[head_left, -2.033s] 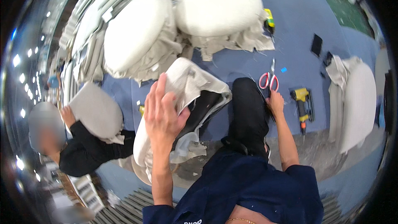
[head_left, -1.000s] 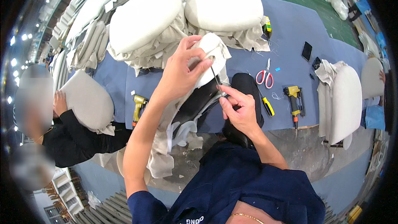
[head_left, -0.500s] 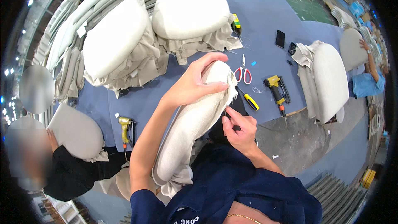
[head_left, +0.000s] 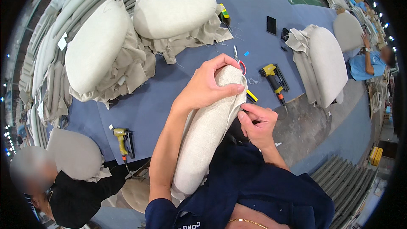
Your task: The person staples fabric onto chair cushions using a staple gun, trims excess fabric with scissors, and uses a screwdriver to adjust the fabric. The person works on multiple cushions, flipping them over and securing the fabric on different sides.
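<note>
Here, your left hand [head_left: 206,85] clasps a beige upholstered cushion [head_left: 203,138]; your right hand [head_left: 259,124], thumb and forefinger pressed together, meets its fabric edge, anything pinched indistinct.

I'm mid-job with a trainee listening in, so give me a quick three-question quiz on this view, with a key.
1. Fill in: the left hand grips the top of a pale ______.
2. True or false: the black phone lies on the blue table.
3. What colour is the visible handle of the scissors?
A) green
B) red
C) purple

Key:
1. cushion
2. True
3. B
</note>
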The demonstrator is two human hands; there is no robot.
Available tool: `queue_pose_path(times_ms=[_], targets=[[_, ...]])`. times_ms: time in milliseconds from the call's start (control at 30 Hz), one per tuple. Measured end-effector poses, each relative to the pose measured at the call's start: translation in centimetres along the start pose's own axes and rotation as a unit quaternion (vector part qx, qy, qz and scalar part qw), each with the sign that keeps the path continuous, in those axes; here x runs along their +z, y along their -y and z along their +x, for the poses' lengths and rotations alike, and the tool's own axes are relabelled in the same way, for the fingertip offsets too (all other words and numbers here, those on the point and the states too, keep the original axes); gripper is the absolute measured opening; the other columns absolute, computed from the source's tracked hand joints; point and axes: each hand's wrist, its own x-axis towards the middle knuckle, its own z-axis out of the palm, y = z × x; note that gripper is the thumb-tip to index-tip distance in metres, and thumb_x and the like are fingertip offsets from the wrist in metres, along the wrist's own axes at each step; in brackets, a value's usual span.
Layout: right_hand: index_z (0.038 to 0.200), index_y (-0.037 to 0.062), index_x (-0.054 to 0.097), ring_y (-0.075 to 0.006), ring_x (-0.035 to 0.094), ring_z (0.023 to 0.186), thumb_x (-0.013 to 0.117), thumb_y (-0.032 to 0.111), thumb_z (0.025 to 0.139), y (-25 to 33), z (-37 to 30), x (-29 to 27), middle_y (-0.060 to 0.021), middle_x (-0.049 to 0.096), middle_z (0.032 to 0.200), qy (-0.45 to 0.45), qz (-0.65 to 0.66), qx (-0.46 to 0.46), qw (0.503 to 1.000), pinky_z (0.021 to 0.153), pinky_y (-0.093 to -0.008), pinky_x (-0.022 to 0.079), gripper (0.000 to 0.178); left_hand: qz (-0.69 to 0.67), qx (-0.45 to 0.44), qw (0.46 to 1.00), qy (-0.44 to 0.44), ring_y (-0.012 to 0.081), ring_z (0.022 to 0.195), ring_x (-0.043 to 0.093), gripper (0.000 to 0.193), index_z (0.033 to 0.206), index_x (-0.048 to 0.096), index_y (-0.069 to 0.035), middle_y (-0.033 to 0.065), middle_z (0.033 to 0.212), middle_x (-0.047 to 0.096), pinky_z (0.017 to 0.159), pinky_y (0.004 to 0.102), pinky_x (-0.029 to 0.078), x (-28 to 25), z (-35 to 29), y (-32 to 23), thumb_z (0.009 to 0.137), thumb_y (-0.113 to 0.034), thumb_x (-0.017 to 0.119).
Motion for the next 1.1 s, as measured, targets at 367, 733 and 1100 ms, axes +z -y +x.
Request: queue_pose_path(times_ms=[367,733,1100], targets=[[0.102,-0.0081,0.07,-0.004,0.05,0.044,0.068,0.001,0.093,0.7,1.2,-0.2,-0.0008,0.06,0.054,0.032,0.073,0.068,0.994,0.042,-0.0237,0.035,0.013,0.031,-0.034,0.995,0.09,0.0112,0.099,0.061,0.044,0.111,0.064,-0.003,0.0024,0.105,0.068,0.092,0.0284,0.048,-1.2,1.3,-1.5,0.075,-0.015,0.086],[0.098,-0.0041,0.071,-0.0053,0.052,0.044,0.07,-0.001,0.086,-0.1,-1.9,1.4,-0.0042,0.056,0.051,-0.092,-0.063,-0.016,0.994,0.046,-0.0248,0.038,0.013,-0.028,-0.021,0.985,0.17,0.0109,0.098,0.062,0.044,0.103,0.068,-0.006,0.0015,0.101,0.069,0.091,0.0284,0.049,-0.2,3.4,1.1,0.067,-0.016,0.09],[0.101,-0.0075,0.071,-0.0029,0.05,0.044,0.07,-0.001,0.09,-0.6,-1.9,-1.7,-0.0001,0.058,0.052,-0.025,-0.032,0.002,0.999,0.044,-0.0233,0.035,0.013,-0.017,-0.013,0.982,0.186,0.0099,0.096,0.061,0.043,0.102,0.067,-0.006,0.0001,0.099,0.067,0.089,0.0269,0.047,0.4,3.1,0.8,0.067,-0.017,0.091]])
